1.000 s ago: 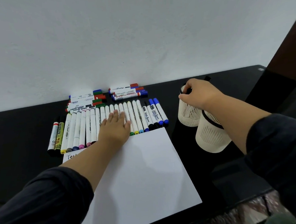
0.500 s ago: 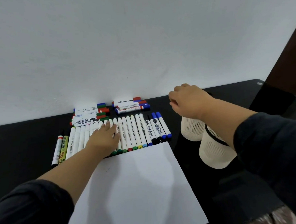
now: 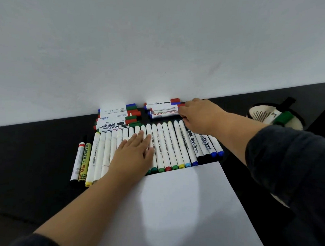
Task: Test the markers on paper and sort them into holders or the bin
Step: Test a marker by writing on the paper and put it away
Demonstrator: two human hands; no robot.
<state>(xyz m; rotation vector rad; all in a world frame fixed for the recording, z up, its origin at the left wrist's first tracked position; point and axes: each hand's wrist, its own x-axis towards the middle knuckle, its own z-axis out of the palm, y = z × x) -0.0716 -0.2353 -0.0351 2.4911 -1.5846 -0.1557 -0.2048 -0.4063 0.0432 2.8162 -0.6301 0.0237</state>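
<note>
On the black counter, at the far left of the row, lie a red-banded marker and a yellow-labelled marker, side by side. Next comes a long row of white markers, packed barrel to barrel, coloured caps toward the sheet of paper lying just in front of them. The left hand lies flat on this row, fingers straight and together, gripping nothing. Behind the row, against the white wall, sit two small stacks of markers: the left stack and the right stack. The right hand reaches to the right stack, its fingers curled at the capped ends; whether it actually grips a marker cannot be told. At far right stands a white holder with a green-capped marker inside.
</note>
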